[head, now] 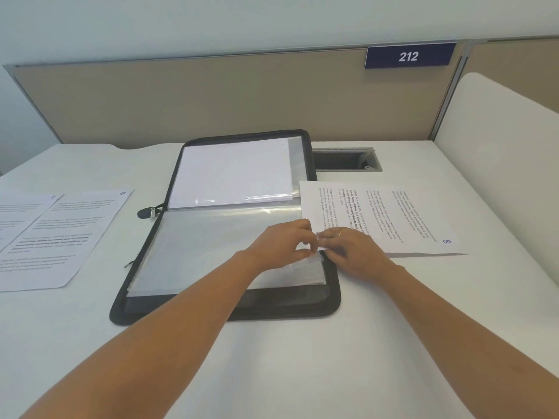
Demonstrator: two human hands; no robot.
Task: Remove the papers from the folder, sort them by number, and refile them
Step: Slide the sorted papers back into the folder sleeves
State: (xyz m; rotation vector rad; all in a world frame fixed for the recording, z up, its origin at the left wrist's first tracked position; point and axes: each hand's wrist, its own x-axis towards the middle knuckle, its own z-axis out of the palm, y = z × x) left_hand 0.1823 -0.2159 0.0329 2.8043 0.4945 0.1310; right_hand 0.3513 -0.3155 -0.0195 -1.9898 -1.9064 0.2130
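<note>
Desk (302, 364) surface stretches wide between the person and the folder (181, 309), which gives both forearms room to slide. That folder, a black zip case, lies opened flat, its near half covered by a clear plastic sleeve (211, 246). The left hand (281, 243) pinches the sleeve's right edge, thumb and forefinger closed on the film and the other fingers (304, 229) curled. Just beside it, the right hand (351, 252) has the near left corner of a printed sheet (393, 216) marked 8. Its fingers lie together on top and the thumb is hidden. The sheet's near edge rides above the desk with a shadow under it, so I judge it gripped rather than merely pressed.

The sheet looks light and floppy, likely to buckle if pushed from one corner. The film looks slick and thin, so its mouth probably needs holding open while the paper's edge feeds in low and straight. The folder's raised zip rim on the right could catch the sheet.

Well left of the folder, more papers (60, 237) lie face up and overlapping. The folder's far half holds a white page. Right of it a cable slot (344, 160) is sunk into the desk, a place a loose sheet could slip into. A partition (211, 98) closes the far side, and a white panel (499, 146) limits any sweep to the right.
</note>
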